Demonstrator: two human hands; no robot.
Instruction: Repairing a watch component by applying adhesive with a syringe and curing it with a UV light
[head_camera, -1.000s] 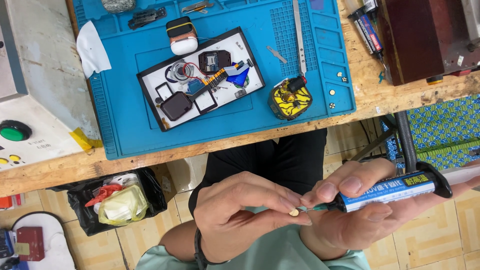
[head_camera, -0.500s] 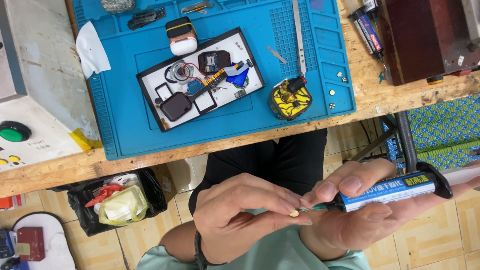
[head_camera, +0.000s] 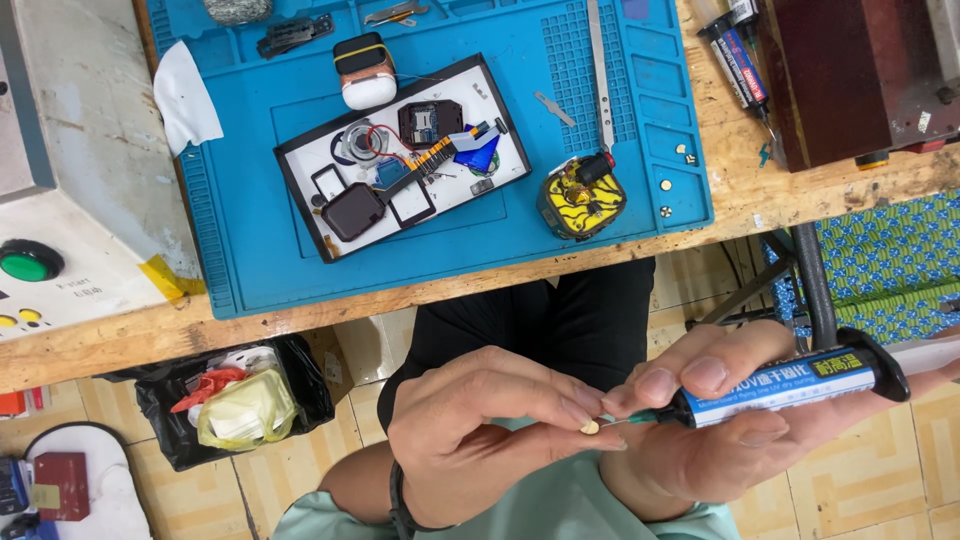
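My right hand (head_camera: 720, 420) grips a black and blue glue syringe (head_camera: 790, 382) whose thin needle tip points left. My left hand (head_camera: 480, 420) pinches a tiny pale round part (head_camera: 590, 428) right at that needle tip, down over my lap and below the table edge. On the blue work mat (head_camera: 250, 250) lies a white tray (head_camera: 310, 150) with several small electronic parts, a dark square module and coloured flex cables. A yellow and black part (head_camera: 582, 198) sits right of the tray.
A white pod-shaped case (head_camera: 364, 72) stands behind the tray. Tweezers (head_camera: 598, 70) and small screws (head_camera: 666, 185) lie on the mat's right side. A dark red box (head_camera: 850, 70) is at top right, a panel with a green button (head_camera: 28, 262) at left, and a black waste bag (head_camera: 235, 400) on the floor.
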